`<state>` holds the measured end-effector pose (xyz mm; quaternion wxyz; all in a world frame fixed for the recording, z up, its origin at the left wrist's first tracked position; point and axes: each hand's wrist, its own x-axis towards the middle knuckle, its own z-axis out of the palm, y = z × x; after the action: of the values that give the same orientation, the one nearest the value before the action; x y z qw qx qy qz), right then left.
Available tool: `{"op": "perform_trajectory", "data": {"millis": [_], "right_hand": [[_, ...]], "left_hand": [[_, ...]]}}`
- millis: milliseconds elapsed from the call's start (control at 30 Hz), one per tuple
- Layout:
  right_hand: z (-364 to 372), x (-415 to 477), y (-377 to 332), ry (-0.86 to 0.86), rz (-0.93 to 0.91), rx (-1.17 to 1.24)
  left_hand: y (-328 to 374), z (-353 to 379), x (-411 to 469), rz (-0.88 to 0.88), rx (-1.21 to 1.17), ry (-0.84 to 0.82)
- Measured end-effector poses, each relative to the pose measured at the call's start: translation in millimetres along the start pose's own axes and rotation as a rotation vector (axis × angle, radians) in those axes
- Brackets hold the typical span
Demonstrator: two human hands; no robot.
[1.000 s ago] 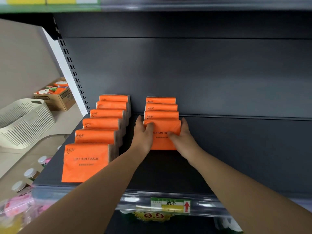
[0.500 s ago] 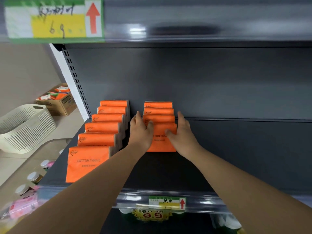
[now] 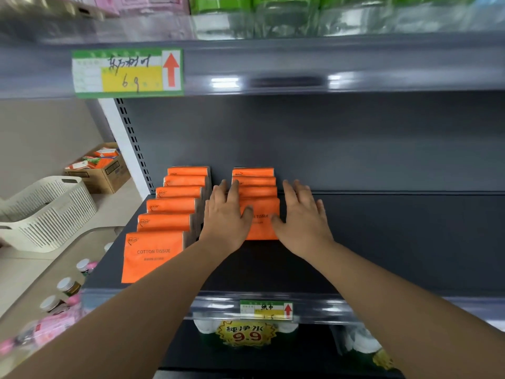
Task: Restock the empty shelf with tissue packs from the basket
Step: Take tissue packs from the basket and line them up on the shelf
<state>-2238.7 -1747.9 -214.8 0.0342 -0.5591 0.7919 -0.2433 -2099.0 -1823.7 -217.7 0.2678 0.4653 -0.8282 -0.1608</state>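
left hand (image 3: 225,217) lay flat at 9 o'clock of pack (image 3: 262,228), thumb on it | right hand (image 3: 303,217) spread at 3 o'clock, thumb touched pack

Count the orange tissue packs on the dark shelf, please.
10. Six in the left row, four in the right row between the left hand and right hand; the hands may hide more.

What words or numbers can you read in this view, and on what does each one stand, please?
"COTTON TISSUE": front pack of the left row.
"TISSUE", partly covered: front pack of the right row.
"6 9": upper shelf tag.
"纯净水 9.9": yellow starburst sign.
"纸巾": lower shelf tag.
Cardboard box print: too blurred.
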Motion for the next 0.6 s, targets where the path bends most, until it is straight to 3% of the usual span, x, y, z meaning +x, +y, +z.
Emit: {"op": "perform_trajectory", "data": {"millis": [600], "right_hand": [[-33.1,-81.3,12.5,-0.044,0.002,-0.200]], "left_hand": [[29.9,-13.7,-85.8,0.103,0.391,-0.080]]}}
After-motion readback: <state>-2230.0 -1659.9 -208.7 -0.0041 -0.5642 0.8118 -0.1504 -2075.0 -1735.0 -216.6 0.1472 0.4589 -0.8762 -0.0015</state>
